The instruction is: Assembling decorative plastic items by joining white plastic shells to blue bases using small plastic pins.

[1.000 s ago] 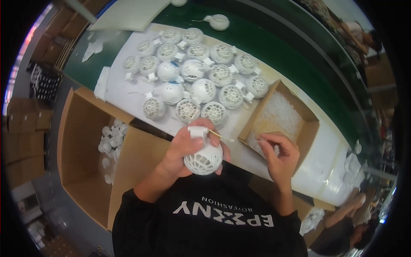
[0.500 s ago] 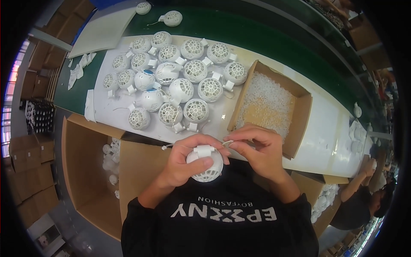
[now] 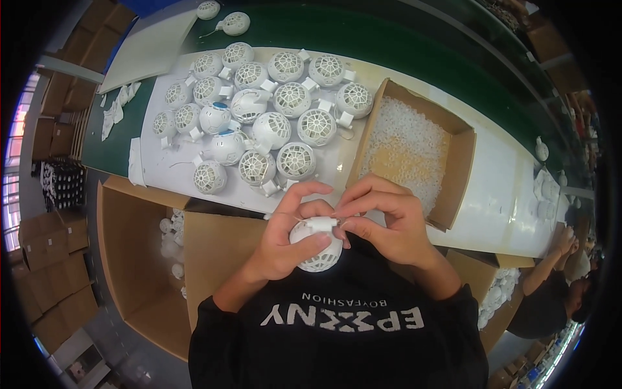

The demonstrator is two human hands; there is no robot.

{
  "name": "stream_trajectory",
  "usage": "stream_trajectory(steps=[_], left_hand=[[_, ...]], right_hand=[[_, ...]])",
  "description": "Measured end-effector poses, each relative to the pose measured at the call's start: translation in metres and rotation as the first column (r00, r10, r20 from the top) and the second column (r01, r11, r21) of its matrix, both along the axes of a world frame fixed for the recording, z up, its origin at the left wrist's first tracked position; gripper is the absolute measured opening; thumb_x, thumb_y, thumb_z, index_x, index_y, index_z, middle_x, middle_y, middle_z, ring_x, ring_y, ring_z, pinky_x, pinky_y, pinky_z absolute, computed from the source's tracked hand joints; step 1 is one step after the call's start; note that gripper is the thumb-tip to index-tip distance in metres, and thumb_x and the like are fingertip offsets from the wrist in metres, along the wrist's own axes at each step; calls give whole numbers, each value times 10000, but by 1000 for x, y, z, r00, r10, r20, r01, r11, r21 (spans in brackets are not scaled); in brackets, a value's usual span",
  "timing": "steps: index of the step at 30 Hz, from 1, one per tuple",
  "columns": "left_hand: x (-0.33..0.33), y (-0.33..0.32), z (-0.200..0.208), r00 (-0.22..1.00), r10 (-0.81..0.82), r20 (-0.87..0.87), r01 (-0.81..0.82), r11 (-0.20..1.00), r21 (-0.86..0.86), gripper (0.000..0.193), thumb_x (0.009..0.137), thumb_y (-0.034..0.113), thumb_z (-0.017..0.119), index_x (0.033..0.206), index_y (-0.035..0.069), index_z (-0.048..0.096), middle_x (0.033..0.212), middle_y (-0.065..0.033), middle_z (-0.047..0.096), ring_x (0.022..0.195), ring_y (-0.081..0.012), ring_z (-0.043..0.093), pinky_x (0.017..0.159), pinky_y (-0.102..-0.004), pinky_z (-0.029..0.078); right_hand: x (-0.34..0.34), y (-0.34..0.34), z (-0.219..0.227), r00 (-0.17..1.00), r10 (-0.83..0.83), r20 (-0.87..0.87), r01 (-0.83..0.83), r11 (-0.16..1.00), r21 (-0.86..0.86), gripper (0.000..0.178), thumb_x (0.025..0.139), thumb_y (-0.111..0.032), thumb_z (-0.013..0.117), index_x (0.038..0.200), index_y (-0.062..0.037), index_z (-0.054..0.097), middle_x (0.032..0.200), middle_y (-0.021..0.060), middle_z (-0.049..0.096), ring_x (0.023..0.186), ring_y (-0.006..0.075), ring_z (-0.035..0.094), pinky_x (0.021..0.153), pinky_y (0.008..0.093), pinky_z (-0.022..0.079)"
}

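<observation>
My left hand point(image 3: 277, 241) is closed around a white lattice ball point(image 3: 321, 257), its thumb over the front and its index finger raised behind. A small white block point(image 3: 321, 224) sits on the ball's upper side, with a thin cord running out by it. Against the right end of that block, my right hand point(image 3: 392, 220) pinches the thin white cord point(image 3: 342, 222) between thumb and fingertips. The fingers partly hide the cord's end. Beyond my hands, several similar lattice balls point(image 3: 297, 161) with white blocks lie grouped on a white board point(image 3: 505, 217).
A shallow cardboard box point(image 3: 461, 170) of small translucent pieces point(image 3: 405, 139) stands right of the balls. At lower left, an open carton point(image 3: 129, 266) holds more white parts. Another carton point(image 3: 468, 275) with white balls is at right, near a person in dark clothing point(image 3: 538, 308).
My right hand has moved slightly left and up, bringing the cord close to the block. My left index finger has lifted, and the ball has shifted a little right.
</observation>
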State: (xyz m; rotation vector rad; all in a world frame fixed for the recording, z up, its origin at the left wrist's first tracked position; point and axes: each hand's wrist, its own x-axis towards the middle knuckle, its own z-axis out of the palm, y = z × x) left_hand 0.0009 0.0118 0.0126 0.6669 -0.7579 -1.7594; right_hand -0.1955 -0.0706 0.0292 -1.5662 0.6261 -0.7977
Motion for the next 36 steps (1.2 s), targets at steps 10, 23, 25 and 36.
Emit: stream_trajectory(steps=[10, 23, 25, 36], left_hand=[[-6, 2, -10, 992, -53, -118, 56, 998, 20, 615, 1016, 316, 578, 1468, 31, 273, 1072, -176, 614, 984, -285, 668, 863, -367, 552], [-20, -12, -7, 985, -165, -52, 171, 977, 129, 581, 1047, 281, 520, 1503, 12, 280, 1076, -116, 590, 1046, -205, 632, 843, -354, 570], [-13, -13, -9, 971, -226, 82, 219, 972, 90, 600, 1044, 252, 523, 1530, 17, 260, 1093, -102, 587, 1079, -172, 613, 856, -366, 567], [11, 0, -13, 988, 101, -113, -73, 971, 227, 769, 1013, 447, 540, 1565, 29, 206, 1182, -175, 562, 1034, -363, 649, 875, -511, 594]], right_hand=[[0, 1, -9, 1000, -13, 22, 19, 953, -301, 187, 728, 47, 758, 904, -11, 734, 844, 82, 668, 745, 216, 639, 635, 303, 508], [-20, -22, 32, 928, -21, -371, -278, 623, -731, 254, 627, -25, 811, 848, -24, 688, 773, 65, 640, 686, 250, 638, 607, 343, 507], [-18, -23, 31, 935, 25, -353, -271, 691, -670, 235, 660, -10, 798, 869, -17, 690, 787, 75, 653, 721, 259, 647, 639, 351, 515], [-51, -41, -28, 581, -418, -698, 18, 864, -502, 176, 828, -119, 711, 989, -48, 724, 890, 143, 712, 852, 342, 676, 772, 407, 537]])
